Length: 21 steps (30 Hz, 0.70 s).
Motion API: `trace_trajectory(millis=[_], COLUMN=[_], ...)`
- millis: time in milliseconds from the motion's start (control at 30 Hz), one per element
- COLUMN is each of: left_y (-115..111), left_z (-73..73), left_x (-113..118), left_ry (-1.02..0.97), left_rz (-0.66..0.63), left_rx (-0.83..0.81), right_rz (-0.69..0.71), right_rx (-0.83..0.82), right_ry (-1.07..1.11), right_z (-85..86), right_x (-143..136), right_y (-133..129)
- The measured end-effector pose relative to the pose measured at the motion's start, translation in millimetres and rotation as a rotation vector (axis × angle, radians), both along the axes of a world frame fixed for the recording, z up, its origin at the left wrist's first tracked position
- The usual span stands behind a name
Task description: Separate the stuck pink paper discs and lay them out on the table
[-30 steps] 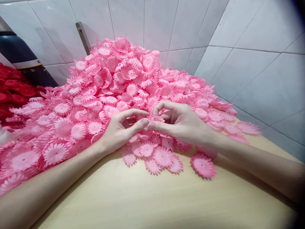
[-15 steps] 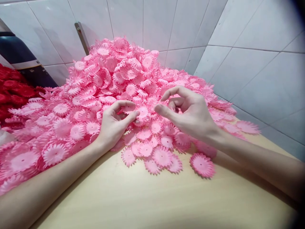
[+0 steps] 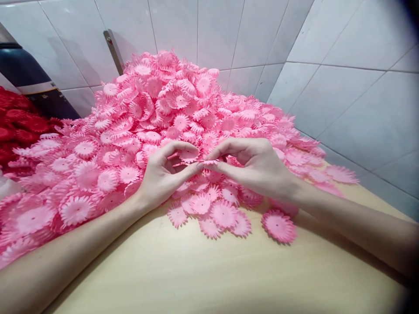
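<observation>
The person's right hand (image 3: 258,168) pinches a thin pink flower piece (image 3: 211,162), nearly edge-on, between thumb and forefinger, in front of the large pink pile (image 3: 181,102). The left hand (image 3: 165,174) curls just beside it; whether it grips the second pink piece (image 3: 189,155) showing within its curve cannot be told. Loose pink pieces (image 3: 223,214) lie nearer on the table (image 3: 209,274), right of a red pile (image 3: 22,120).

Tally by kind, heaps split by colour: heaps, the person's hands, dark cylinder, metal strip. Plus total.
Pink heap: 1
Red heap: 1
Hands (left hand, right hand): 2
Dark cylinder: 1
Metal strip: 1
Total: 6
Single pieces overlap too much to count.
</observation>
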<state>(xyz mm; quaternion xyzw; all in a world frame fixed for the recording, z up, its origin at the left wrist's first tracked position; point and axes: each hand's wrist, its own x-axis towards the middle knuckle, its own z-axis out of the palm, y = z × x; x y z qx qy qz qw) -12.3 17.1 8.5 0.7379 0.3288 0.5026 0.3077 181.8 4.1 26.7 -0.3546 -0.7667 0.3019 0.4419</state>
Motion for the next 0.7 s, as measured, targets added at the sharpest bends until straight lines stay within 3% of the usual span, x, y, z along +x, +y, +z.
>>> trace_trajectory(millis=[200,467,700], left_y=[-1.2,-2.5,-0.8], left_z=[0.9,1.4,-0.2], left_x=[2.2,2.3,0.6], left_ry=[-0.042,-0.086,-0.07], left_rz=[-0.002,-0.054,-0.153], left_rx=[-0.033,-0.096,-0.106], right_rz=[0.026,0.022,0.056], right_rx=[-0.076,-0.028,-0.173], right_ry=[0.089,0.002,0.032], right_z=[0.1,2.2,-1.4], right_x=[-0.1,-1.0,0.0], right_y=[0.2,-3.6,-2.0])
